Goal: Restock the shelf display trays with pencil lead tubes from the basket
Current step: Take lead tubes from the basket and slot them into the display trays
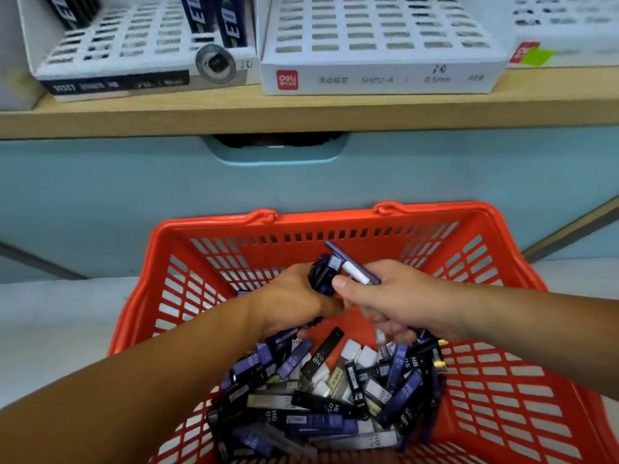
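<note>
Pale wooden shelf (201,110) runs across the top and carries white slotted display trays. The left tray (100,82) has a few standing tubes (231,25) in it, and the middle tray (378,80) shows nearly all its visible slots bare. Below, against a blue cabinet front (134,195), sits the red basket (321,218), with a heap of loose tubes (328,400) piled in its near half. Both hands are over the basket. The left hand (288,298) has its grip closed round a bundle (321,274) of dark tubes. The right hand (398,298) pinches a purple tube (355,271) with a white end between thumb and fingers, right against the bundle. The step in hand looks like gathering: one more tube joins the handful before it goes up to the shelf. To do it well, lay the purple tube parallel with the others, ends the same way, so they can be fed into slots one at a time without reshuffling. The left grip should loosen only enough to admit it, since a wide opening would likely spill the lot back into the heap. The heap mixes purple, black and pale tubes, so sorting by kind now would probably spare mistakes at the trays, whose labels seem to differ. Keep the handful modest, as slick tubes may slide out on the lift.
</note>
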